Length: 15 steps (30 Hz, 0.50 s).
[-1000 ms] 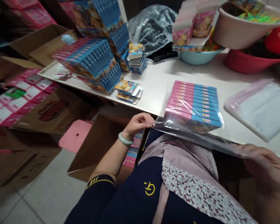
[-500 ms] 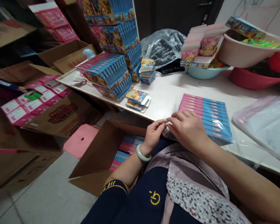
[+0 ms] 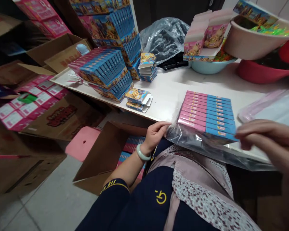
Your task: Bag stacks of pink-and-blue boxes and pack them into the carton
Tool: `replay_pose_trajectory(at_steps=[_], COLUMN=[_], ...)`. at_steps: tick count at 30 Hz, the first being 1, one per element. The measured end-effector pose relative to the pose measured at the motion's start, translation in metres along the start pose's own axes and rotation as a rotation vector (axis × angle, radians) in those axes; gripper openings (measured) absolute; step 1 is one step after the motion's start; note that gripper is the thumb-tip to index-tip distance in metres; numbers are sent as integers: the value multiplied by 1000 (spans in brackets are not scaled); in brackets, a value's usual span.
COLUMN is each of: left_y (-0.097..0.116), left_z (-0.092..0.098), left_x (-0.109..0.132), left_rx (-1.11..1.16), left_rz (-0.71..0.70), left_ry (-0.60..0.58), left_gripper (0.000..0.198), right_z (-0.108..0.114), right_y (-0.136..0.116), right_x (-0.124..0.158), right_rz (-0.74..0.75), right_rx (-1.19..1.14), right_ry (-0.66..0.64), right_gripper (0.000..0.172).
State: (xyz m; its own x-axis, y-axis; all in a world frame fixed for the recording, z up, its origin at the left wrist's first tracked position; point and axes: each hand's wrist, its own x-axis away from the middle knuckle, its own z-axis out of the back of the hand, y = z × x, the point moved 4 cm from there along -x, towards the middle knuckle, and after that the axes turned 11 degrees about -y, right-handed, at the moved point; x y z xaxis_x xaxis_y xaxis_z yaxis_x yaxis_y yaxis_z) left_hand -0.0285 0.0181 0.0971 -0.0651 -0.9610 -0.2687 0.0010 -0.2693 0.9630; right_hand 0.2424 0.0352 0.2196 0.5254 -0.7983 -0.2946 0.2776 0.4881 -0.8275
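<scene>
Left hand (image 3: 156, 134) pinches film (image 3: 207, 148) left of boxes (image 3: 204, 114); right hand (image 3: 276, 141) blurred, grip unclear; best pull evenly.

Beyond the left fingers (image 3: 160, 126), a white table (image 3: 170, 94) stretches back toward a dark door (image 3: 195, 8) and pale wall (image 3: 267, 4), while to their left a pink stool (image 3: 78, 147) stands above grey floor tiles (image 3: 50, 189) in muted light.

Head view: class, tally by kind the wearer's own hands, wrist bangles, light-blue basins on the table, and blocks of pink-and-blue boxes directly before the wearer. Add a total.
Hands: 2 (left hand, right hand)
Bangle: 1
Light-blue basin: 1
Block of pink-and-blue boxes: 1
Total: 5
</scene>
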Motion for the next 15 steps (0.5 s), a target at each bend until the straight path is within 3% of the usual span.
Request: replay_pose_trajectory(at_steps=[3,6,8,12,15], left_y=[6,13,15,15,14], left_z=[-8,-12,-11,-6,-3], left_x=[-1,1,3,5,5], left_rx=[-46,-174,-259,-327,-260], left_rz=[15,-63,-132,-216,-186], left_ry=[21,-3,-26,-57,-81], left_gripper=[27,25,24,22,21], right_z=[-54,-105,-125,-132,-114], right_y=[-13,-5,6,19,27], right_x=[-15,-42,-54,-64,-65], right_rz=[177,170,152,125,33], right_rx=[239,514,639,583,188], right_ry=[-165,-91,-108,-147,-110], right_gripper=[15,18,20,23,18])
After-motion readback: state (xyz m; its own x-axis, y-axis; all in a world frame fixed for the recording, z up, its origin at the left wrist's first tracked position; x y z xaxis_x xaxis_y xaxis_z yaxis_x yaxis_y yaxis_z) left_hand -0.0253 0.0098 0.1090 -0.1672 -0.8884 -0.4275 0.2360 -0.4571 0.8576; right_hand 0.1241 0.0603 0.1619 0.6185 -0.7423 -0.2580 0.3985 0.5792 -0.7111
